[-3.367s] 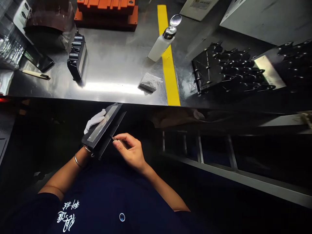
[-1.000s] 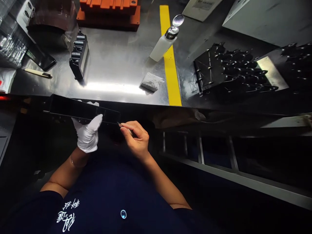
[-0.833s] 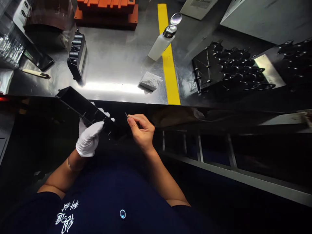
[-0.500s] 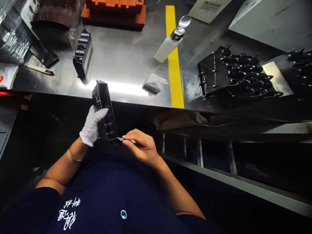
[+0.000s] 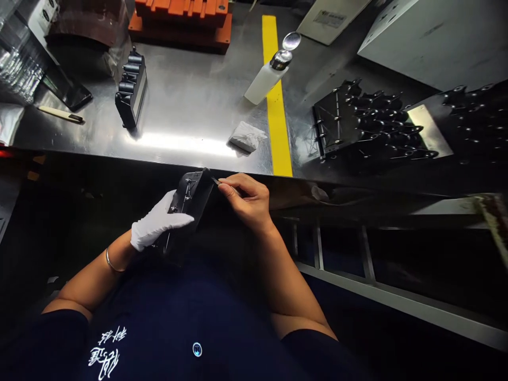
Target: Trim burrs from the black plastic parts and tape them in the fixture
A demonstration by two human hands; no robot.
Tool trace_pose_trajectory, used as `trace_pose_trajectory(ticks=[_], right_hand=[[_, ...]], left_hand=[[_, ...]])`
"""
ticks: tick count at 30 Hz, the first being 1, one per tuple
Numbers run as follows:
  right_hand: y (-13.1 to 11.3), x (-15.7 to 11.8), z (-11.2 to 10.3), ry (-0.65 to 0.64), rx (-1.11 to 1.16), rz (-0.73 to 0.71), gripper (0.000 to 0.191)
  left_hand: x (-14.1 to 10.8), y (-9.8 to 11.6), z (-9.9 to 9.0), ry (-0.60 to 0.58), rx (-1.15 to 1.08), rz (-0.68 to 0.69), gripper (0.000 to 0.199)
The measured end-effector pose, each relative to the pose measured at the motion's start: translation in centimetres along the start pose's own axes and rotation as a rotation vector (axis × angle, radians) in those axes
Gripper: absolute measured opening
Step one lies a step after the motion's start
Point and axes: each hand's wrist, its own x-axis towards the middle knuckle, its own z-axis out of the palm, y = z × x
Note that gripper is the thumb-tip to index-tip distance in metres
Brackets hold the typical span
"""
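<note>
My left hand (image 5: 161, 221), in a white glove, grips a black plastic part (image 5: 190, 203) in front of the bench edge. The part is tilted, its upper end leaning right. My bare right hand (image 5: 249, 201) pinches a small knife (image 5: 216, 181), whose blade points at the upper right corner of the part. Whether the blade touches the part is hard to tell. On the bench above stands a similar black part (image 5: 133, 90). A folded white cloth (image 5: 248, 136) lies to its right.
The metal bench (image 5: 178, 116) carries a white bottle (image 5: 264, 82) beside a yellow tape strip (image 5: 280, 137), an orange fixture (image 5: 180, 32) at the back, several black parts (image 5: 373, 119) at right and a light-handled tool (image 5: 61, 114) at left. Metal rails (image 5: 365, 254) run below the bench.
The black part has been turned so its upper end leans right, and it sits lower. My right hand has moved up with the knife, from the part's lower corner to its upper end.
</note>
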Motion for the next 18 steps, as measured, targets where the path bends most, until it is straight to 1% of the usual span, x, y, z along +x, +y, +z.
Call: trace_pose_trajectory(ticks=[3,6,9,11,14,16,18], right_hand=[[-0.4,0.4,-0.8,-0.033,-0.024,-0.035,0.01],[-1.0,0.4,-1.5,-0.131,-0.011,-0.099,0.007],[-1.2,0.7,-2.2,-0.241,-0.013,-0.111,0.009],[-1.2,1.0,-2.6,-0.315,-0.025,-0.103,0.01],[-1.3,1.7,-3.3,-0.424,-0.069,-0.124,0.012],[-1.6,2.3,-3.7,-0.502,-0.099,-0.147,0.013],[-2.0,2.8,-4.2,-0.573,-0.104,-0.157,0.013]], left_hand=[[-0.5,0.2,-0.9,-0.136,-0.031,-0.12,0.041],[-1.0,0.4,-1.7,-0.209,-0.095,-0.201,0.035],[-1.1,0.6,-2.4,-0.251,-0.097,-0.242,0.038],[-1.1,0.7,-2.9,-0.276,-0.045,-0.239,0.043],[-1.1,0.9,-3.5,-0.334,0.054,-0.246,0.042],[-1.2,0.9,-3.8,-0.4,0.066,-0.311,0.041],[-1.2,0.8,-3.9,-0.454,0.032,-0.392,0.044]])
